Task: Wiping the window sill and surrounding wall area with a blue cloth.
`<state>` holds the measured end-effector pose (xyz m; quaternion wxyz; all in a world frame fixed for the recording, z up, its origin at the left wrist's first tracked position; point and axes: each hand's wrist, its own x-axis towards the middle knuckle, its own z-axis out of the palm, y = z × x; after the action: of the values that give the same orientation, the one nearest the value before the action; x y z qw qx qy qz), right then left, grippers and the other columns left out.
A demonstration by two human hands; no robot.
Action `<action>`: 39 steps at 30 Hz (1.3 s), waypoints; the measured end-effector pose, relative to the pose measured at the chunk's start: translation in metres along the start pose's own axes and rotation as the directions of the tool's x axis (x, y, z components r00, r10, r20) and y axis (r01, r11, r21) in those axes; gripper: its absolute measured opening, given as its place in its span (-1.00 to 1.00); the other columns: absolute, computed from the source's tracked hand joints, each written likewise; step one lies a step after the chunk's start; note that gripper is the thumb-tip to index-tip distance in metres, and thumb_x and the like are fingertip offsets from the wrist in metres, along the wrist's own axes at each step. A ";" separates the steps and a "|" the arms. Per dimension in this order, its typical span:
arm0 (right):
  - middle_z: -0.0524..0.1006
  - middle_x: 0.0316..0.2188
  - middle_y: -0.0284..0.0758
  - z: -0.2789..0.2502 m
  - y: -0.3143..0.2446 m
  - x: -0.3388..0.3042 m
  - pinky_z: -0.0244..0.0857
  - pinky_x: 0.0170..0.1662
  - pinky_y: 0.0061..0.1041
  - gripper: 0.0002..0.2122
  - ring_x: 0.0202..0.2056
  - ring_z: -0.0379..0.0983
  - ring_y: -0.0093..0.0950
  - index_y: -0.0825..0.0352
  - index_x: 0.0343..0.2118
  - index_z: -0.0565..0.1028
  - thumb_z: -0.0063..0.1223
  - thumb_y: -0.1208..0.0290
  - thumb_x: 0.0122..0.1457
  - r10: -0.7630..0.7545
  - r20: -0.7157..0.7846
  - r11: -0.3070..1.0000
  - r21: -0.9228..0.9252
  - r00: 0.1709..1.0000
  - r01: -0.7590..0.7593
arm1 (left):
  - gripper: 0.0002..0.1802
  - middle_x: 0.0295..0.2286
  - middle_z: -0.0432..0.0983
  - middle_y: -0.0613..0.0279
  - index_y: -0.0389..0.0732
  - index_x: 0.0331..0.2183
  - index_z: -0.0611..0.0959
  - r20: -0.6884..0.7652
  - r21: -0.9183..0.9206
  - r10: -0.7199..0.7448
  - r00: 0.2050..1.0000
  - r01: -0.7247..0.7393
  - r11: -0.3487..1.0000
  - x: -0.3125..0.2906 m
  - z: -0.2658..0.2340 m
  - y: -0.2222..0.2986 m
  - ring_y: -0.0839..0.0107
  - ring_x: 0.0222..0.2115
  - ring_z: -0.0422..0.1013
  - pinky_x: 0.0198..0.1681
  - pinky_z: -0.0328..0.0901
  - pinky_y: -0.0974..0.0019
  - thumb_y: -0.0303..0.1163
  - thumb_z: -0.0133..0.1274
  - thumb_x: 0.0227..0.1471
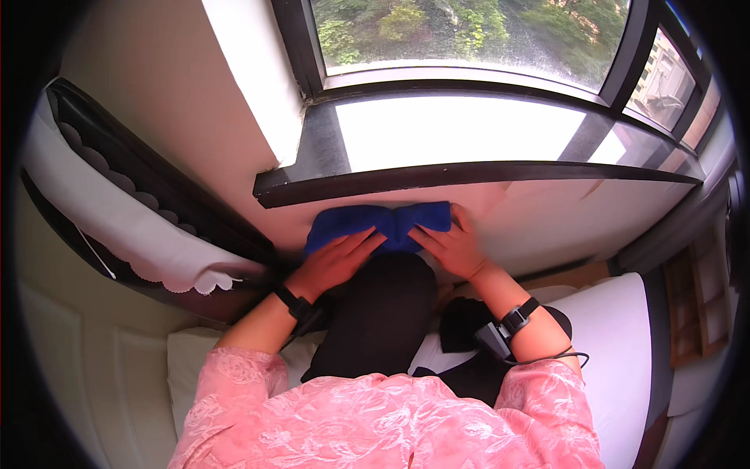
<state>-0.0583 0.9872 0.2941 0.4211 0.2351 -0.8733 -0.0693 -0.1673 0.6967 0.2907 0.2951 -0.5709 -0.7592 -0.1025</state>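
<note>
A folded blue cloth lies across the far end of my dark-trousered leg, close to the wall under the window sill. My left hand grips its left half, fingers pointing inward over the fabric. On the right half, my right hand holds the cloth, with some fingers reaching toward its middle and others along its right edge. The cloth dips into a crease between the two hands. Its underside and parts of both hands' grip are hidden.
A dark-edged window sill juts out just beyond the cloth. To the left stands a dark headboard-like piece draped with white scalloped fabric. White bedding lies beneath me. A wooden shelf is at the far right.
</note>
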 end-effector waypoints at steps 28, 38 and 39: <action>0.45 0.18 -0.35 0.023 0.000 -0.058 -0.07 0.40 0.12 -0.59 0.24 0.33 -0.32 0.07 0.11 0.57 0.04 0.27 0.17 -0.038 0.310 0.998 0.059 0.950 0.021 | -0.51 0.09 0.49 0.15 0.06 0.15 0.60 0.154 -0.281 -0.126 0.980 0.166 0.945 -0.050 0.053 0.000 0.21 0.07 0.45 0.19 0.29 0.19 -0.28 0.17 0.17; 0.33 0.33 -0.32 -0.008 -0.013 -0.002 -0.09 0.40 -0.07 -0.52 0.32 0.24 -0.26 -0.06 0.18 0.54 0.19 0.44 0.17 0.261 -0.049 0.964 -0.045 0.964 -0.263 | -0.62 0.03 0.45 0.17 0.18 -0.05 0.71 -0.237 0.189 -0.392 0.889 0.438 0.879 -0.061 -0.015 -0.042 0.02 0.06 0.36 0.12 0.18 -0.18 -0.19 0.26 0.03; 0.33 0.33 -0.32 -0.006 -0.011 -0.002 -0.09 0.40 -0.07 -0.52 0.32 0.24 -0.26 -0.06 0.18 0.54 0.19 0.44 0.17 0.259 -0.059 0.964 -0.045 0.964 -0.262 | -0.62 0.03 0.45 0.17 0.18 -0.05 0.71 -0.242 0.196 -0.388 0.889 0.436 0.878 -0.066 -0.004 -0.034 0.02 0.06 0.36 0.12 0.18 -0.18 -0.19 0.26 0.03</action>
<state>-0.0489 0.9790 0.2930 0.4554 0.1091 -0.8831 -0.0298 -0.1862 0.6303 0.2625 0.4077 -0.3416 -0.8376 -0.1241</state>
